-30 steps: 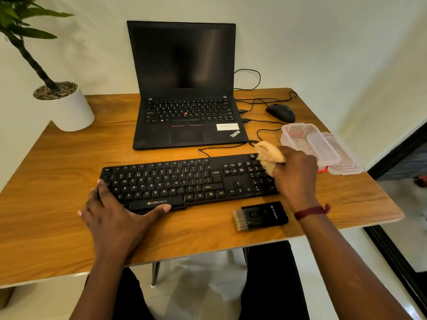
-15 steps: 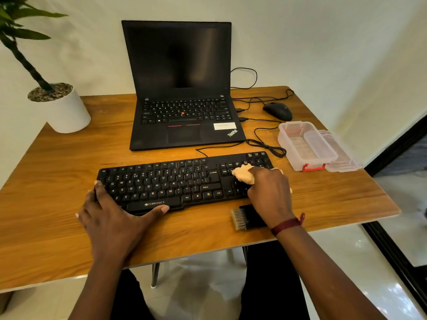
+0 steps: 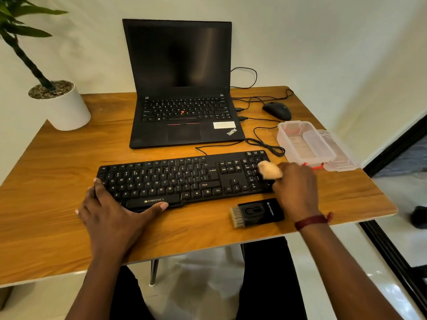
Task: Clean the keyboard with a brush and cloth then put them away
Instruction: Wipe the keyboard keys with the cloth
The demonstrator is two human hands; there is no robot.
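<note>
From the head camera, the black keyboard [image 3: 184, 179] lies across the wooden table [image 3: 57, 181]. The right hand [image 3: 297, 188] grips a bunched tan cloth [image 3: 269, 169], pressing it on the keyboard's number pad. The left hand [image 3: 111, 213] rests flat, fingers spread, on the keyboard's front-left corner. The black brush [image 3: 256, 212] lies just in front of the keyboard's right end, untouched.

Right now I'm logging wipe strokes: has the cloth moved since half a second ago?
Yes. The cloth in the right hand slid rightward along the keyboard, from the navigation keys to the number pad.
</note>
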